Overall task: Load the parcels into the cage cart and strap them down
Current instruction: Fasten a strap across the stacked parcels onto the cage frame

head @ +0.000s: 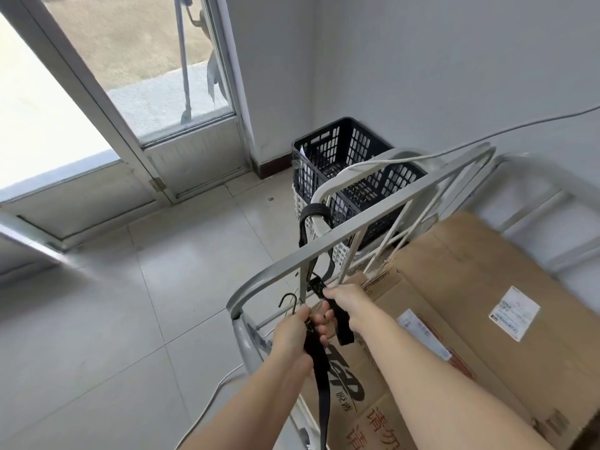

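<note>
Below the cart rail [328, 246], the left hand [293, 328] clamps the strap [319, 362] by its hook [287, 300]. The right hand [345, 300] grips it higher, likely tightening it over the boxes [470, 280].

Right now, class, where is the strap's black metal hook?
In the head view, lower centre, the hook sticks up just above the left hand, which grips the strap, under the cart rail near its left corner.

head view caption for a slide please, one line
Left hand grips the black strap near its hook, right hand grips it by the cage cart rail, cardboard parcels loaded.
</note>
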### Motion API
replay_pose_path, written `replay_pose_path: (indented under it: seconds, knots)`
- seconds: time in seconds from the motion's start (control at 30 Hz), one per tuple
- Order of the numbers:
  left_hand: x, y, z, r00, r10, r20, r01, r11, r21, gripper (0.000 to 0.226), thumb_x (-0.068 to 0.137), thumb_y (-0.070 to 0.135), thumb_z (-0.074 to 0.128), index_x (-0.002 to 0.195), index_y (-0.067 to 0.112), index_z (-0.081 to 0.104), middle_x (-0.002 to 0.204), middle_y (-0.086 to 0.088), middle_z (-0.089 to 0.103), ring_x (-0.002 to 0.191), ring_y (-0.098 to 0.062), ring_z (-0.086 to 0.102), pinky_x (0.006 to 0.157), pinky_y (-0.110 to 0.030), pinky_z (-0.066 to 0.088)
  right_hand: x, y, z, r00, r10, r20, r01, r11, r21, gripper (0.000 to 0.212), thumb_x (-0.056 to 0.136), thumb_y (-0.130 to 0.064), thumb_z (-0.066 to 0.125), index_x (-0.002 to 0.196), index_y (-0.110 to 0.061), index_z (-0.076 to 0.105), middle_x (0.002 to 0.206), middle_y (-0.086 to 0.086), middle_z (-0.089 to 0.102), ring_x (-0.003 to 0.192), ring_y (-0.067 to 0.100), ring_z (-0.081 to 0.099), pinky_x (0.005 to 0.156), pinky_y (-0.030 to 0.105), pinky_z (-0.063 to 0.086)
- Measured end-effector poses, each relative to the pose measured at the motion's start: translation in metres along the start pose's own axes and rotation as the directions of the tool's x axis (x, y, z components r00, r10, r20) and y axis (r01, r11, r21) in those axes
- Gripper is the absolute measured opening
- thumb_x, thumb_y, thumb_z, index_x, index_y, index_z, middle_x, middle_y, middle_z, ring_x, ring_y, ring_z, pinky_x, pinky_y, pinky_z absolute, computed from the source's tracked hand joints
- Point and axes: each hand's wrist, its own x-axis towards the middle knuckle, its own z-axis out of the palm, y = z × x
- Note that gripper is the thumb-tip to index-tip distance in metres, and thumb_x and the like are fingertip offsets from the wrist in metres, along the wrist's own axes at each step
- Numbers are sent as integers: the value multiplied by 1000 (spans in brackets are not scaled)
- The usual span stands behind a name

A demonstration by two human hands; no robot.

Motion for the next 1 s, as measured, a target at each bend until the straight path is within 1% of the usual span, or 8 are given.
replay_pose_path:
  seconds: [0.17, 0.33, 0.47, 0.57, 0.67, 0.73, 0.87, 1.0]
  knots:
    - [8, -7, 12, 998, -29, 52, 28, 1000, 5, 25, 102, 18, 41, 82, 6, 51, 55, -4, 49, 39, -12, 43, 35, -20, 36, -14, 10, -19, 991, 20, 129, -15, 999, -40, 23, 99, -18, 54, 79, -6, 58, 53, 6, 56, 39, 16, 48, 40, 20, 37]
    - [5, -23, 28, 1000, 3, 10, -4, 996, 86, 15, 100, 10, 42, 89, 3, 48, 63, -10, 45, 51, -19, 42, 46, -26, 34, -46, 22, -58, 994, -60, 93, 72, 989, -131, 30, 96, -27, 60, 74, -6, 60, 52, 6, 54, 40, 18, 46, 46, 24, 41]
    - [-18, -45, 48, 999, 14, 30, -19, 985, 174, 21, 104, 11, 28, 87, 17, 40, 57, -7, 36, 41, -15, 35, 46, -24, 29, -82, 42, -103, 988, -135, 72, 147, 966, -214, 34, 97, -31, 59, 71, -9, 56, 54, 3, 57, 45, 18, 51, 54, 27, 47]
    - [-42, -73, 62, 991, 16, 136, -47, 971, 234, 6, 101, 20, 49, 103, 15, 46, 56, -9, 48, 32, -18, 45, 43, -24, 42, -112, 60, -132, 982, -168, 84, 183, 954, -236, 33, 98, -32, 57, 75, -10, 64, 56, 3, 58, 49, 15, 53, 59, 31, 48]
    - [-67, -106, 70, 950, -140, 279, 64, 963, 263, 37, 94, 35, 60, 104, 0, 56, 61, -15, 62, 47, -27, 60, 46, -30, 50, -143, 82, -160, 978, -195, 74, 207, 950, -235, 31, 96, -34, 60, 85, -6, 67, 57, 6, 60, 49, 17, 54, 59, 33, 48]
    - [-90, -132, 75, 918, -199, 344, 98, 953, 288, 32, 96, 35, 56, 105, 4, 57, 74, -17, 61, 59, -29, 58, 50, -31, 49, -164, 102, -181, 972, -223, 72, 234, 946, -223, 30, 96, -32, 60, 81, -7, 63, 54, 5, 59, 48, 18, 54, 58, 35, 44]
    - [-140, -189, 84, 904, -191, 381, 49, 934, 353, 25, 101, 26, 47, 85, 9, 55, 79, -12, 57, 67, -23, 55, 47, -27, 50, -218, 148, -234, 954, -290, 72, 299, 938, -175, 32, 97, -29, 59, 74, -7, 58, 49, 3, 55, 43, 15, 52, 50, 25, 47]
    - [-185, -241, 96, 900, -159, 406, 3, 933, 359, 31, 101, 26, 47, 78, 9, 58, 82, -9, 57, 75, -23, 56, 70, -36, 45, -278, 200, -296, 938, -345, 27, 343, 920, -189, 37, 91, -39, 65, 68, -11, 57, 50, 3, 52, 48, 19, 53, 59, 31, 49]
